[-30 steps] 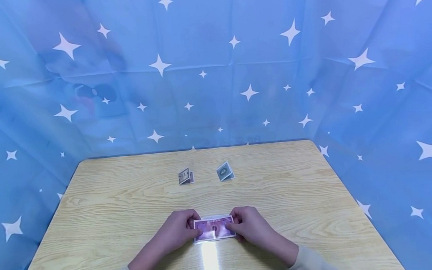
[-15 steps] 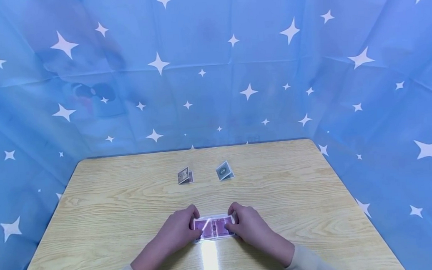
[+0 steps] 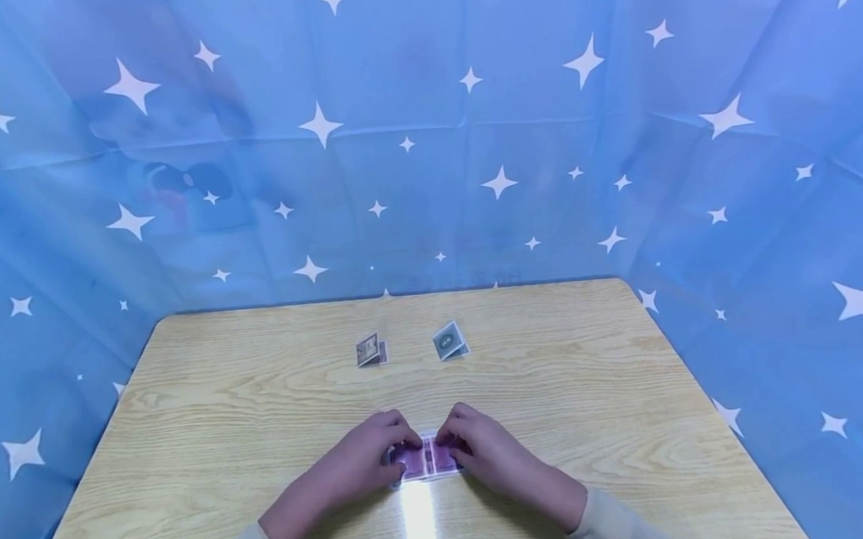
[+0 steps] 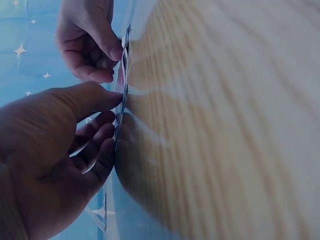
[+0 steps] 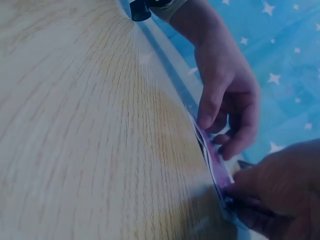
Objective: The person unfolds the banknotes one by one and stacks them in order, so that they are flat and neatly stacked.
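A purple printed banknote (image 3: pixel 415 463) with a crease down its middle lies near the front of the table. My left hand (image 3: pixel 362 456) holds its left half, thumb at the near edge and curled fingers over the face. On the right half, my right hand (image 3: pixel 493 453) mirrors this grip, index fingertip close to the crease. In the left wrist view, the left thumb (image 4: pixel 112 100) meets the thin edge of the note. Seen from the right wrist, the note's purple face (image 5: pixel 214 160) runs between both hands. The fingers cover its outer ends.
Farther back on the wooden table (image 3: pixel 260 398) stand two folded notes, a brownish one (image 3: pixel 368 350) and a grey-green one (image 3: pixel 447 341), each tented open. A blue cloth (image 3: pixel 428 220) with white stars hangs behind and along both sides.
Both hands' fingers have moved inward from the note's ends toward the crease, now covering more of its face. The two folded notes stay where they were.
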Motion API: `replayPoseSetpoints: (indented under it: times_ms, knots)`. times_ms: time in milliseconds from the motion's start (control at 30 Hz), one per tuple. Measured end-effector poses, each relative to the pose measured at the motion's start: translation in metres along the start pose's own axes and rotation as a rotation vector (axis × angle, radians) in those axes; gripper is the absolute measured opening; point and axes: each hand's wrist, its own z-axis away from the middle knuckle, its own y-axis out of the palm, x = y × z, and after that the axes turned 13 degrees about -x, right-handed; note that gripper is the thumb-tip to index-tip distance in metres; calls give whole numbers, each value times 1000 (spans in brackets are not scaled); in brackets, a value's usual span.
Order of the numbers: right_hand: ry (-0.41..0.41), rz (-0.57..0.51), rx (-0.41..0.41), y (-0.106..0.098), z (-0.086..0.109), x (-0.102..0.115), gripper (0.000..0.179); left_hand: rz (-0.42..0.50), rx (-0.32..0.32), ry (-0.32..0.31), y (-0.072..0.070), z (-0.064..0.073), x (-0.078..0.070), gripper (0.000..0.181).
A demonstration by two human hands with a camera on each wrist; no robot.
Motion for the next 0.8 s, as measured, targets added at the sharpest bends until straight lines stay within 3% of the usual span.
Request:
replayPoseSetpoints:
  times_ms: [167, 367, 800]
  knots:
    - [-67, -26, 24, 2, 1, -2, 20, 13, 9, 17, 2, 0, 0, 45]
    - [-38, -43, 3, 7, 0, -1, 19, -63, -34, -2, 10, -4, -4, 31]
    - [62, -6, -44, 14, -1, 4, 17, -217, -78, -65, 19, -10, -15, 31]
